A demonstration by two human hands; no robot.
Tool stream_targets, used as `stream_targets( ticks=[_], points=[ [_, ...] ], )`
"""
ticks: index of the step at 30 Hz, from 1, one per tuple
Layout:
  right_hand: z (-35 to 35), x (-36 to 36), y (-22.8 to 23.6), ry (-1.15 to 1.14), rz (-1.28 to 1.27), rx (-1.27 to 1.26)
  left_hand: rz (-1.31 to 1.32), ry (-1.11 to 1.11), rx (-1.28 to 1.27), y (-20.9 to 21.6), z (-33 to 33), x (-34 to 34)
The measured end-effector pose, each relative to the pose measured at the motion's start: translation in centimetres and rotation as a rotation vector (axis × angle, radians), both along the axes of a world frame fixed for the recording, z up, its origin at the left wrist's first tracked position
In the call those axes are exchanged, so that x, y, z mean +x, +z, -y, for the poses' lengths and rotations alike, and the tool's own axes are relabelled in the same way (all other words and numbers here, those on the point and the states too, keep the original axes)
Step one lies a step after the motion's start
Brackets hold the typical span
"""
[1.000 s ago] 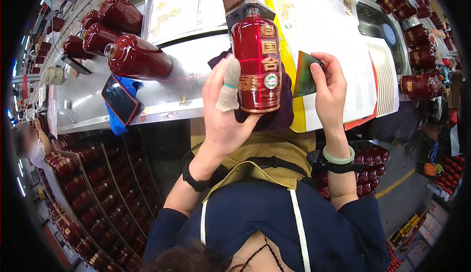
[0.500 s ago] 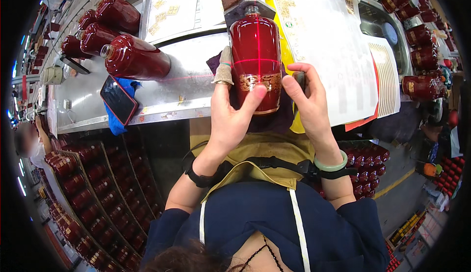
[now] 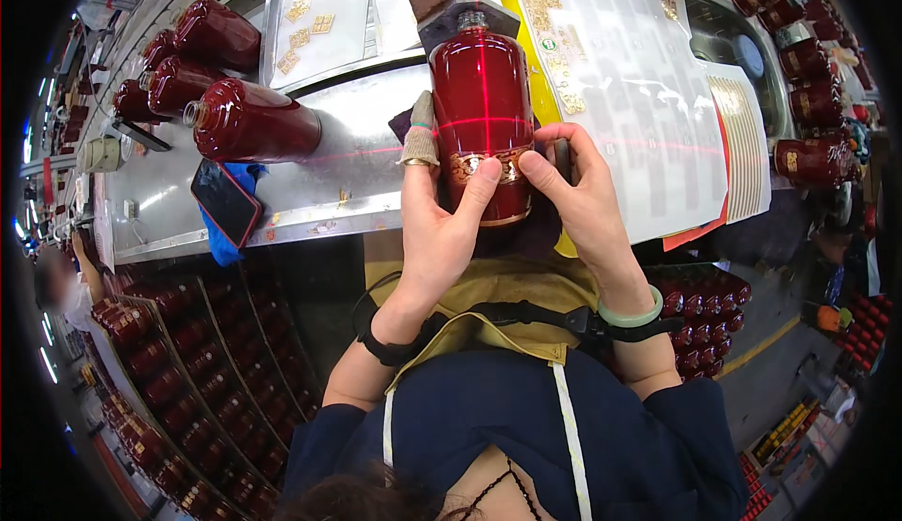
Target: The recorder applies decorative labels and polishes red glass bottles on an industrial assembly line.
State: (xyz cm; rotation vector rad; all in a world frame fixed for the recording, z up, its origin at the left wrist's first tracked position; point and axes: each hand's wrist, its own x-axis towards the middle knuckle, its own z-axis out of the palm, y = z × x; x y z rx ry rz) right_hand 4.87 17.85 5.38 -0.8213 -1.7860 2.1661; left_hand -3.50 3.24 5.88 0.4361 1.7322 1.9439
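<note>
A dark red glass bottle (image 3: 482, 75) lies in front of me, neck pointing away. Its clear neck rests in a notched dark grey block (image 3: 503, 21). Around the lower part of the bottle runs a gold patterned band (image 3: 461, 162). My left hand (image 3: 440, 225) is closed along the left side, thumb on the band; a cloth cover (image 3: 420, 138) wraps one finger. On the right side my right hand (image 3: 584, 197) grips the bottle with its thumb at the band's edge. Something dark lies behind the right fingers; I cannot make it out. Red light lines cross the glass.
Several red bottles (image 3: 254, 119) lie on the metal table at left, near a phone (image 3: 225, 202) on blue cloth. A tray (image 3: 282, 23) holds gold decals. White decal sheets (image 3: 648, 164) cover the right side. Racks of bottles (image 3: 188, 361) stand below left.
My right thumb has come in from beside the bottle onto the band's right edge. The bottle looks slightly turned, and the whole view has shifted a little.
</note>
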Motion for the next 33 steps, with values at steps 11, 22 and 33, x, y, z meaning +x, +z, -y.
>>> stream_targets(
  ticks=[11,22,33],
  points=[
    [-0.3,0.3,0.4,0.007,0.038,0.049,-0.084,0.020,0.042,-0.5,-0.1,0.0],
    [0.2,1.4,2.1,-0.052,-0.145,0.144,-0.165,-0.061,0.002,-0.6,0.9,-0.4],
    [1.2,0.2,3.2,-0.059,-0.130,0.361,-0.776,0.015,-0.309,0.2,1.4,-0.1]
  ],
)
